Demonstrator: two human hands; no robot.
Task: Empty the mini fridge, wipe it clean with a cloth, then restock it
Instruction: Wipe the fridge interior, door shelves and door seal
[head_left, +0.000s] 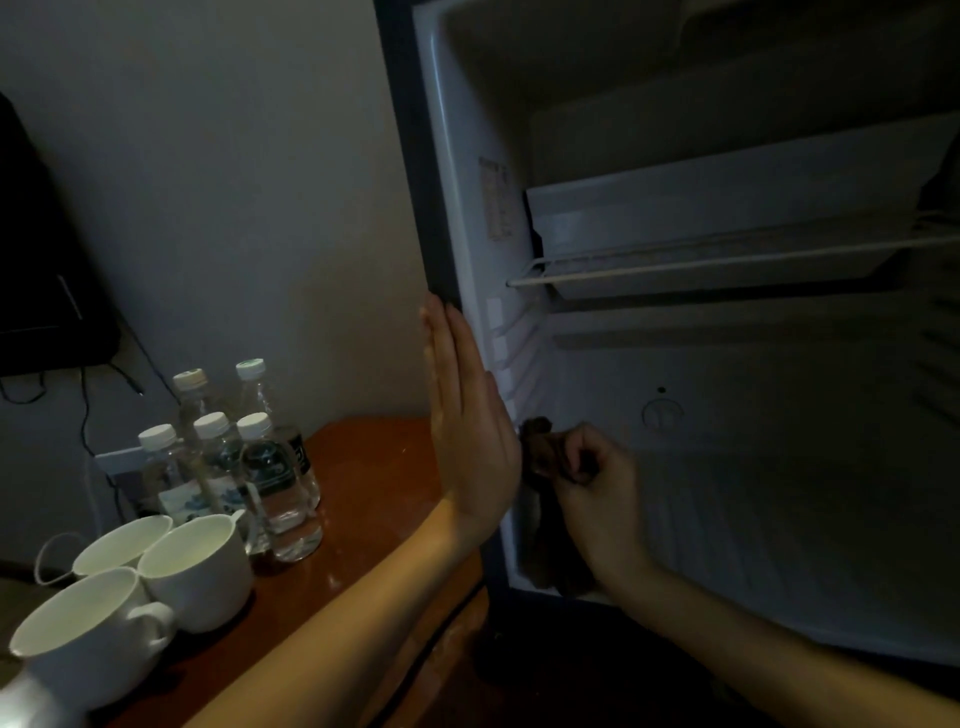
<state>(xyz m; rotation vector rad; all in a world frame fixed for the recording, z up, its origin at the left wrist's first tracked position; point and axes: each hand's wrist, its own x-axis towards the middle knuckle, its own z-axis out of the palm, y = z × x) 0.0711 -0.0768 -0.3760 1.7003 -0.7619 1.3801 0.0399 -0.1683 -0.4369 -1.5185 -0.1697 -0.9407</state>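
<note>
The mini fridge (457, 218) stands open with a white, dim interior that holds no items I can see. A wire shelf (727, 265) crosses it under a plastic tray. My left hand (470, 421) lies flat with straight fingers against the fridge's outer left edge. My right hand (597, 488) is inside the lower compartment and grips a dark brown cloth (540, 447) against the inner left wall. Part of the cloth hangs down toward the fridge floor. Several water bottles (249, 467) with white caps stand on the wooden table beside the fridge.
Three white cups (192, 566) sit at the front left of the wooden table (374, 499). A dark screen (36, 270) with hanging cables stands against the wall at far left. The fridge's right side shows dark door racks.
</note>
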